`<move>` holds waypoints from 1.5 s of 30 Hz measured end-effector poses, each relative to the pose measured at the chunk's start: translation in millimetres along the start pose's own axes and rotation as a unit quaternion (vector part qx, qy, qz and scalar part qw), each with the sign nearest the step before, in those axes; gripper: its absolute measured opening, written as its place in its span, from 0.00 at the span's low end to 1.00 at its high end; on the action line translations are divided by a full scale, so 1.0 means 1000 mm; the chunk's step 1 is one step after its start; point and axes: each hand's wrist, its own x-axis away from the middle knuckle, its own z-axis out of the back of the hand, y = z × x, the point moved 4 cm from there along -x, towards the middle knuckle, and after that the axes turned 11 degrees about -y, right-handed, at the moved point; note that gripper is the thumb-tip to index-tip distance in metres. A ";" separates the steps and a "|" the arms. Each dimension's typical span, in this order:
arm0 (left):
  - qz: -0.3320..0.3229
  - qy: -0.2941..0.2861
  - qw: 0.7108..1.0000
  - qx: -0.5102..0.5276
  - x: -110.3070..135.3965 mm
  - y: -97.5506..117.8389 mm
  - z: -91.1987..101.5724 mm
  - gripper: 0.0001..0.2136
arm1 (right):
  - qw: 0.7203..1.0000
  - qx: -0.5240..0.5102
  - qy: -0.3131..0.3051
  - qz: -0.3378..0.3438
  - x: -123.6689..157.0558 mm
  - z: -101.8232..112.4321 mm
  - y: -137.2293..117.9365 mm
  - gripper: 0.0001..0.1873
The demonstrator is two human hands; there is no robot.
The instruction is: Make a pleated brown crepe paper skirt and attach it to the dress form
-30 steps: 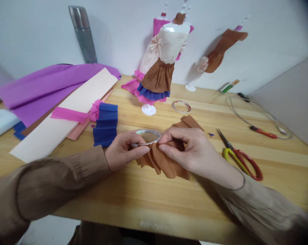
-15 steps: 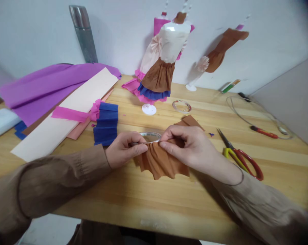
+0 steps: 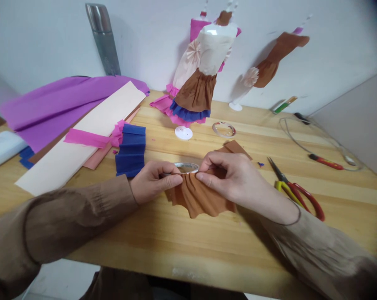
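Pinched along its gathered top edge by left hand (image 3: 155, 182) and right hand (image 3: 235, 179), centre frame, against tape roll (image 3: 186, 167): brown pleated paper (image 3: 201, 199); even folds and firm fingertip pressure judged best.

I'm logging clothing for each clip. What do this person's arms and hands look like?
Both arms are in long, loose brown sleeves. The left sleeve ends in a ribbed cuff; the right sleeve looks paler, with a thin dark edge at the wrist. The left hand and right hand are bare: no gloves, rings or watch show.
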 end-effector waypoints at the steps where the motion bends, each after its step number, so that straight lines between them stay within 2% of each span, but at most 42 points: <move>1: 0.000 -0.010 1.000 0.009 0.000 -0.001 0.000 0.21 | 1.000 -0.001 -0.001 -0.001 0.000 0.000 0.001 0.08; 5: -0.010 -0.026 0.998 0.054 -0.001 -0.004 0.002 0.25 | 1.000 -0.016 -0.003 -0.004 -0.001 -0.002 0.004 0.09; 12: 0.016 -0.023 0.997 0.075 -0.001 -0.002 0.001 0.16 | 1.000 0.004 0.002 -0.008 0.001 -0.001 0.000 0.09; 16: 0.008 -0.027 0.998 0.063 -0.001 0.001 0.000 0.16 | 1.000 0.005 0.021 -0.012 0.004 0.000 -0.002 0.10; 21: 0.001 -0.033 0.998 0.062 0.000 0.001 0.000 0.17 | 1.000 -0.019 0.014 -0.007 0.009 -0.001 -0.008 0.11; 25: -0.031 -0.020 0.999 0.038 0.002 0.003 -0.001 0.16 | 0.998 -0.053 0.020 0.004 0.011 0.001 -0.013 0.13; 28: -0.088 0.011 0.995 -0.034 0.004 0.007 0.000 0.14 | 0.997 -0.079 0.021 0.010 0.013 0.001 -0.016 0.14; 33: -0.180 0.058 0.964 -0.186 0.007 0.012 0.000 0.11 | 0.996 -0.093 0.006 0.003 0.014 -0.003 -0.022 0.14; 38: -0.251 0.116 0.914 -0.298 0.012 0.019 0.001 0.06 | 0.998 -0.023 0.029 -0.045 0.013 -0.002 -0.014 0.11; 41: -0.269 0.125 0.895 -0.332 0.013 0.021 0.000 0.06 | 0.999 -0.012 0.015 -0.034 0.012 -0.005 -0.011 0.10; 45: -0.265 0.133 0.887 -0.354 0.013 0.022 -0.001 0.06 | 0.997 0.030 0.066 0.002 0.013 -0.006 -0.018 0.11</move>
